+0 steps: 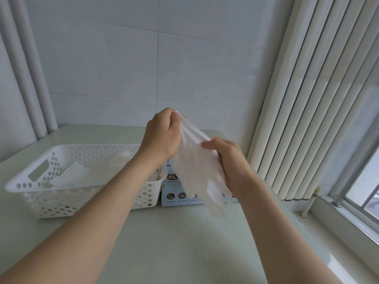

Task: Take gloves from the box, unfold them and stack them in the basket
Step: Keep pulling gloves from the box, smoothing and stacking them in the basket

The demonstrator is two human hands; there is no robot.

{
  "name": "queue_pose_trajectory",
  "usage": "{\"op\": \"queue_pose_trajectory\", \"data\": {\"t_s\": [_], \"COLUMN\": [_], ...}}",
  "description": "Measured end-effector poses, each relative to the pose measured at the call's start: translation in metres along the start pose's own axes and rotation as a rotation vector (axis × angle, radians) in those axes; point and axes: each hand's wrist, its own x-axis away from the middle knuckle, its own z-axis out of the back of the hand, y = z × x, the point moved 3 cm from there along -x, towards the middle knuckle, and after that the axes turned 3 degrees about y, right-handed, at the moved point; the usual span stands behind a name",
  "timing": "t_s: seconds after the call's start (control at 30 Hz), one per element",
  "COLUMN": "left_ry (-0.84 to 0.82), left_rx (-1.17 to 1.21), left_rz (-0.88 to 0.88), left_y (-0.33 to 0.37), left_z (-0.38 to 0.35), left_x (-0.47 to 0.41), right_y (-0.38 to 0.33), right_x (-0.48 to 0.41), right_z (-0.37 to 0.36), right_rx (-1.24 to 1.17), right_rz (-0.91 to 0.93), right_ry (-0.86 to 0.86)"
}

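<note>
**A:** How far along is this looking?

**B:** Somewhere in the middle, I'd judge. The left hand (162,136) is pinching the cuff end of a translucent disposable glove (196,171) up high, fingers curled tight on it. The right hand (230,162) is gripping the glove's edge lower down, thumb lying across the front.

**A:** And where is the glove hanging?

**B:** In the air between the two hands, in front of the XL glove box (171,198), its fingers dangling toward the table (184,247). It is looking mostly opened out, with some creases showing.

**A:** Is anything lying in the basket?

**B:** The white perforated basket (61,203), sitting just beside the box on its left, is holding pale flattened gloves (71,176). I cannot tell how many.

**A:** So what is waiting to be done?

**B:** Laying this one on that stack, then likely more; the box's contents are hiding behind the hands.
</note>
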Motion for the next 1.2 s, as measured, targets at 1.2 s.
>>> {"op": "queue_pose_trajectory", "data": {"t_s": [1.2], "left_ry": [0.099], "left_rx": [-0.229], "left_rz": [0.366], "left_y": [-0.051], "left_z": [0.142], "left_x": [-0.016], "right_y": [-0.025], "right_x": [-0.049], "right_z": [-0.123], "right_rx": [0.23], "right_rz": [-0.051], "right_ry": [0.033]}}
